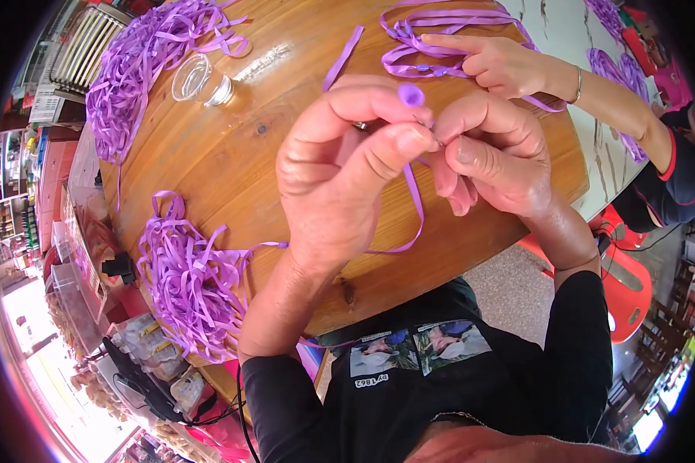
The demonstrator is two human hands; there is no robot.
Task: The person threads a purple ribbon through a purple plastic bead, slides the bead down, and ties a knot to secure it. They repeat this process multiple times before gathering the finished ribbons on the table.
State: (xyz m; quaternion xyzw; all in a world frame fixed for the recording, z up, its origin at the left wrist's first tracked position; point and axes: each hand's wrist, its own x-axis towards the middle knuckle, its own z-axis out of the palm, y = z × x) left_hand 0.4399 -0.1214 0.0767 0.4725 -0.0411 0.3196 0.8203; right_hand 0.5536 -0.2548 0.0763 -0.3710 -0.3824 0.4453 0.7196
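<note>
Above the wooden table my left hand (336,166) and my right hand (498,150) meet with fingertips pinched close together. Between thumb and forefinger, my left hand holds a purple ribbon (411,95), whose end stands up as a small loop. A small dark metal piece shows at the pinch, too small to name. My right hand grips at the same spot, its thumb against its forefinger; what lies between them is mostly hidden. A length of the same ribbon hangs below my hands in a curve over the table.
A large heap of purple ribbons (143,73) lies at the far left, another heap (189,282) at the near left. A clear plastic cup (201,81) lies tipped over. At the far right a co-worker's hand (490,63) touches more ribbons (409,32). A red stool (633,289) stands at the right.
</note>
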